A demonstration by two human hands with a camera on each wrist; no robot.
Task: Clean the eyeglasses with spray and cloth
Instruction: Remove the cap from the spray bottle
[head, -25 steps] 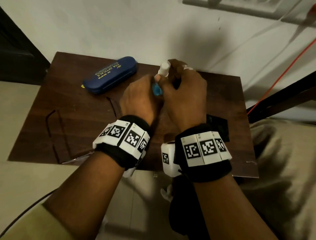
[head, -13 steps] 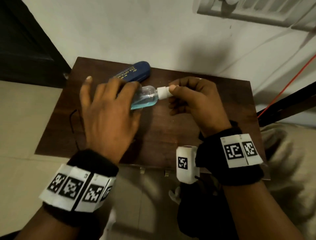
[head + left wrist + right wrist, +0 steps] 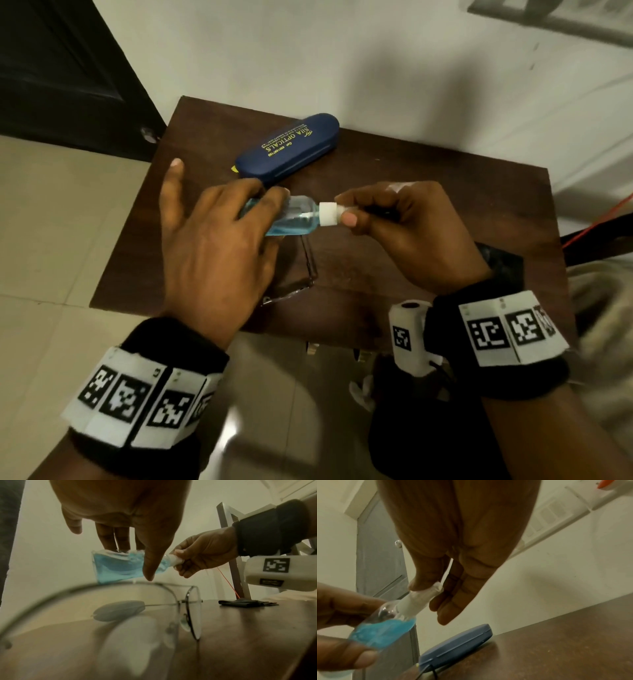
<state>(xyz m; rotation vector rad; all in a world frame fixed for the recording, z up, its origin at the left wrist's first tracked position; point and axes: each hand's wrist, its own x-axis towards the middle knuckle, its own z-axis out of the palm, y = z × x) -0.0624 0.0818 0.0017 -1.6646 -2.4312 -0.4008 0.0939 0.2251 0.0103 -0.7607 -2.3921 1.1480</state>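
Note:
A small clear spray bottle (image 3: pixel 298 221) of blue liquid lies sideways in the air above the table. My left hand (image 3: pixel 263 212) grips its body (image 3: pixel 116 568) with thumb and fingers, little finger stretched out. My right hand (image 3: pixel 344 209) pinches its white cap (image 3: pixel 328 214) between thumb and forefinger; the cap (image 3: pixel 418 601) is on the bottle neck. The thin-rimmed eyeglasses (image 3: pixel 310 265) lie on the table under my left hand, lenses (image 3: pixel 193 612) close to the wrist camera. A folded black cloth (image 3: pixel 503 267) lies at the table's right edge, behind my right wrist.
A dark blue glasses case (image 3: pixel 291 147) lies shut at the back of the small brown table (image 3: pixel 428 178), which stands against a white wall. A dark door (image 3: pixel 61 68) is at the left. A red cord (image 3: pixel 596 222) runs at the right.
The hands have drawn apart and the bottle has tipped from upright to sideways. My left hand now holds its body and my right hand its cap.

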